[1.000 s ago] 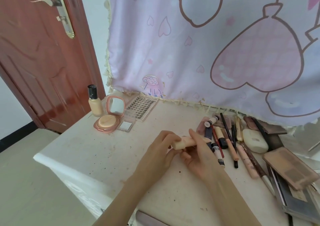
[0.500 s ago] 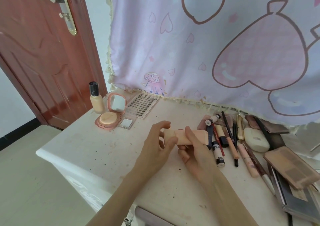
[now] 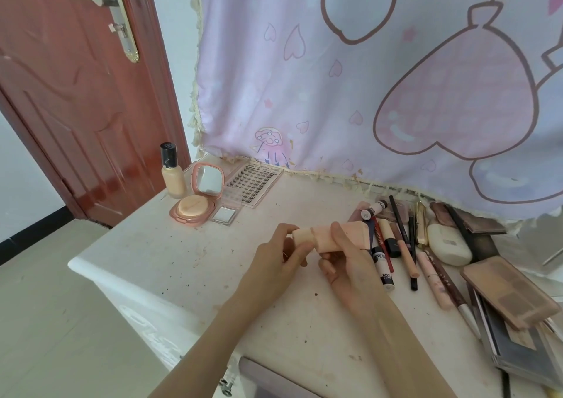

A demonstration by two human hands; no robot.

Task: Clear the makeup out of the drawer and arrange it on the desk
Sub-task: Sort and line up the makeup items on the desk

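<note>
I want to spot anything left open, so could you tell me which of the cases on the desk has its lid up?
The pink powder compact by the foundation bottle: its mirrored lid stands upright, puff showing.

**Covered, cropped and unreadable**

The right hand [image 3: 347, 263] wraps the middle of the pink tube [image 3: 335, 236], hiding that stretch; the left hand [image 3: 281, 259] covers part of its pale cap end. The palettes [image 3: 508, 297] run off the right edge, the lower ones buried under the top one. The drawer [image 3: 268, 379] is cut by the bottom edge, its inside unseen. Lettering on the small tubes [image 3: 384, 271] is too small to read. The curtain [image 3: 365, 78] drapes over the desk's [image 3: 182, 260] back edge.
</note>
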